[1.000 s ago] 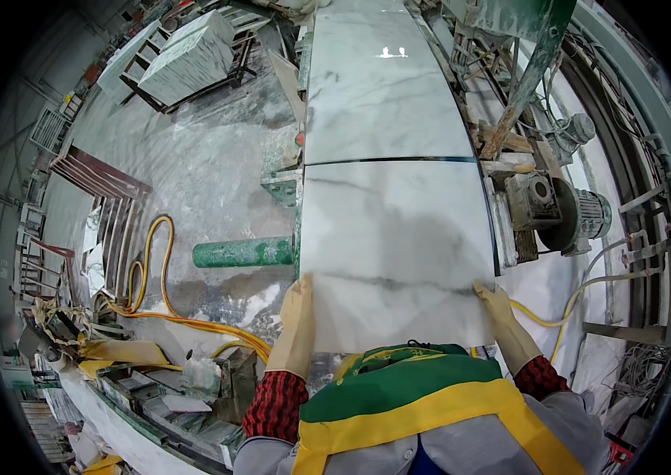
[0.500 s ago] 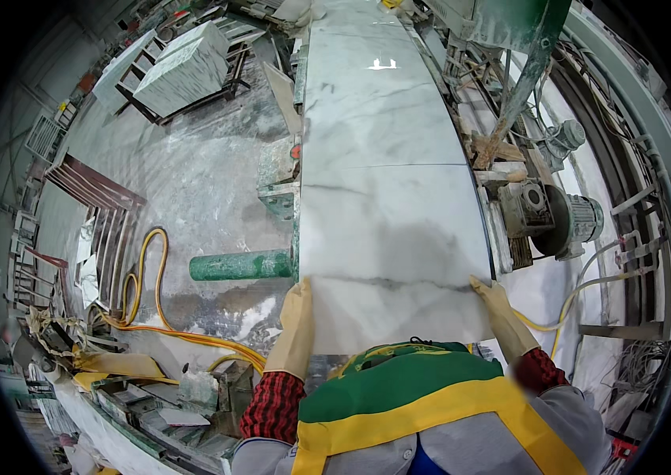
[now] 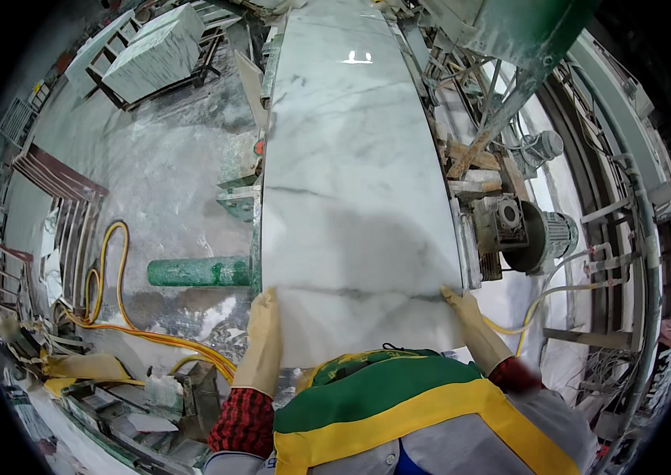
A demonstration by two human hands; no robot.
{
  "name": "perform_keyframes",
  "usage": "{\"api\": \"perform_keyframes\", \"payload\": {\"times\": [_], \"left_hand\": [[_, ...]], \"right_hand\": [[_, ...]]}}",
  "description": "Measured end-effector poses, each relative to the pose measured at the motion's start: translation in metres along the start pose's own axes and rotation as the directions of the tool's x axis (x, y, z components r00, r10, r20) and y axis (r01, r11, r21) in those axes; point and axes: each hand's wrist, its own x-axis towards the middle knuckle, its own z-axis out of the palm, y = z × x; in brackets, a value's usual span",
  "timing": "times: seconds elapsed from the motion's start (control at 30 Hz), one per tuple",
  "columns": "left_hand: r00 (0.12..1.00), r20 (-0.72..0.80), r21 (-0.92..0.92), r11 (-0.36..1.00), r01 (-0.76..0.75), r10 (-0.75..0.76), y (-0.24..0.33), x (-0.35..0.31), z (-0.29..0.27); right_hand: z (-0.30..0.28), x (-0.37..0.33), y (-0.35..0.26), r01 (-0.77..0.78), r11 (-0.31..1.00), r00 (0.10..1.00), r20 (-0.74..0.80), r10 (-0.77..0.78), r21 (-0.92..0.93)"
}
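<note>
White marble slab (image 3: 355, 198) runs flat up the centre of the frame from the person's chest to the top edge, on the machine bed. Gloved left hand (image 3: 262, 340) and right hand (image 3: 470, 321) lie at lower centre, fingers stretched along its near side edges, pressing rather than clasping. Likely heavy, rigid, slick when wet, brittle at corners; best handled by both long edges.

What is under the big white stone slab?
A green frame peeks out along the left edge of the marble slab, and a green roller sticks out sideways. Whatever holds the slab up underneath is covered.
</note>
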Motion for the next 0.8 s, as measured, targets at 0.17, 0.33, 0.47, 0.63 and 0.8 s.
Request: {"api": "perform_keyframes", "payload": {"times": [0.17, 0.33, 0.47, 0.63, 0.8], "left_hand": [[0.997, -0.073, 0.017, 1.000, -0.010, 0.011, -0.002, 0.000, 0.019], [0.990, 0.034, -0.063, 0.989, -0.135, 0.137, -0.004, 0.002, 0.005], [0.980, 0.195, -0.224, 0.974, 0.010, 0.034, 0.013, -0.008, -0.015], [0.920, 0.380, -0.693, 0.689, 0.215, 0.095, -0.058, -0.015, -0.021], [0.851, 0.525, -0.747, 0.465, 0.475, -0.027, -0.067, -0.084, -0.041]], "right_hand": [[-0.015, 0.021, 0.021, 0.013, 1.000, 0.999, -0.039, -0.013, 0.016], [-0.006, 0.012, -0.007, -0.040, 0.997, 0.998, 0.044, 0.037, 0.068], [-0.020, 0.017, 0.013, 0.029, 0.998, 0.999, 0.034, -0.030, 0.052], [-0.054, -0.018, 0.053, 0.045, 0.996, 0.982, 0.185, -0.029, -0.078], [-0.043, -0.006, 0.069, 0.066, 0.956, 0.998, -0.004, -0.070, -0.287]]}}
